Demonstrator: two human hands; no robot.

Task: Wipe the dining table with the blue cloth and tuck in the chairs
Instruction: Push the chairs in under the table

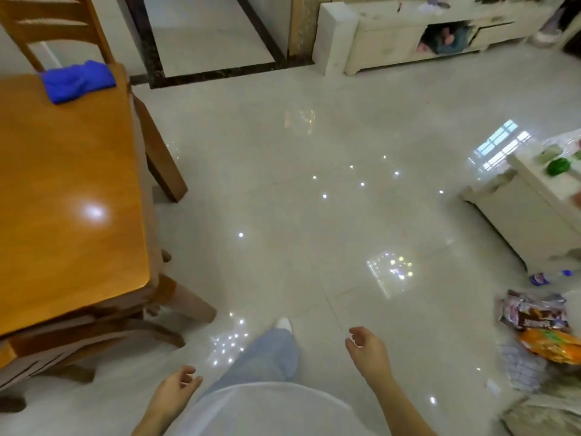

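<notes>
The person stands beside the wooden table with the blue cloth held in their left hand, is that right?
Not quite. The blue cloth is not in the left hand; it lies bunched on the far corner of the wooden table. The head view shows that hand empty, its fingers loosely curled. The person does stand beside the table.

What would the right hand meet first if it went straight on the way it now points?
Probably nothing near. The empty right hand points forward and slightly inward over the glossy pale tiled floor, and the way looks free as far as the picture shows. Depth is unclear, so this is only a judgement.
</notes>
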